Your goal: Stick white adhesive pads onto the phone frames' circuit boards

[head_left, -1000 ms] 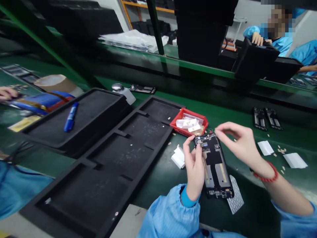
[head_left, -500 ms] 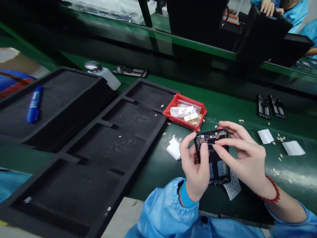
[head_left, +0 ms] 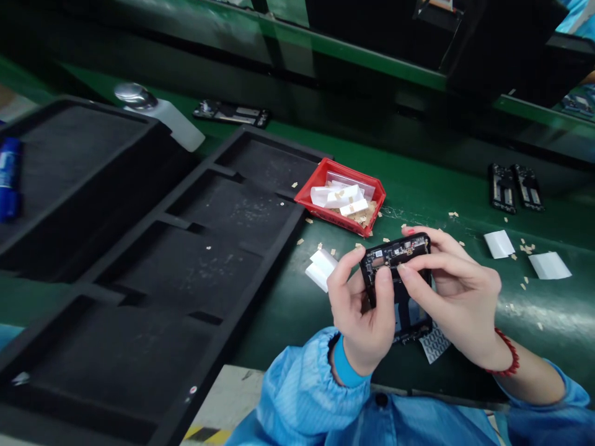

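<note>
Held in front of me is an opened smartphone (head_left: 409, 313), its circuit board bared along the top and a black strip running down its lower half. My left hand (head_left: 360, 310) grips the phone's left side, with the thumb lying on the board. The thumb and index finger of my right hand (head_left: 458, 297) are pinched together at the board's lower edge, and other fingers curl behind the phone's upper right side. Whatever sits between those fingertips is too small to make out. Under the phone lies a grey patterned sheet (head_left: 434, 345).
A red bin (head_left: 334, 218) of white paper pieces and tan bits stands behind my hands. Black foam trays (head_left: 260, 260) fill the left, near a pump bottle (head_left: 179, 124) and a blue marker (head_left: 8, 179). Two opened phones (head_left: 502, 189) lie at back right, beyond white papers (head_left: 499, 244).
The camera view has shifted, so the trays and bin sit further left and higher. Both hands stay on the phone, the right thumb and index finger still pinched at the board.
</note>
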The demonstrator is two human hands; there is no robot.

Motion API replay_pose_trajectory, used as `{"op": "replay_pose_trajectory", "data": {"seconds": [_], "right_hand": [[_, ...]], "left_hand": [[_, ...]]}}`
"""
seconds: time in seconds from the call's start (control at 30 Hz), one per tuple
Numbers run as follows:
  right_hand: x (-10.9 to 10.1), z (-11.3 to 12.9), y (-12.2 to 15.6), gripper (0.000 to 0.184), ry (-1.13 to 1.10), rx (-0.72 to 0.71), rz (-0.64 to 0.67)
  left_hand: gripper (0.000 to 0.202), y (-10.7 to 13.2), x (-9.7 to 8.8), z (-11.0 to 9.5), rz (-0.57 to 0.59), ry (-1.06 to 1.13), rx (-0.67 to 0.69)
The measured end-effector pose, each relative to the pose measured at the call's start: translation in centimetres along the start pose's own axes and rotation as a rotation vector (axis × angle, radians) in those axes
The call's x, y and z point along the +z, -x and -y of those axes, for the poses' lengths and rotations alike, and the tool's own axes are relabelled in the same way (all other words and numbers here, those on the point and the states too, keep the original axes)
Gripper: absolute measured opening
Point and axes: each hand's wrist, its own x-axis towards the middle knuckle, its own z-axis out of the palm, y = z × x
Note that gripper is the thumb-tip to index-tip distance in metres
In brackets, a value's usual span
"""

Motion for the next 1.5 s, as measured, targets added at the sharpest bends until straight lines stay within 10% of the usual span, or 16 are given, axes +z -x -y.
{"op": "replay_pose_trajectory", "data": {"seconds": [1.5], "right_hand": [[-0.92, 0.26, -0.50, 0.018, -0.111, 0.045, 0.050]], "left_hand": [[0.032, -0.54, 0.17, -0.66, -0.058, -0.170, 0.127]]}}
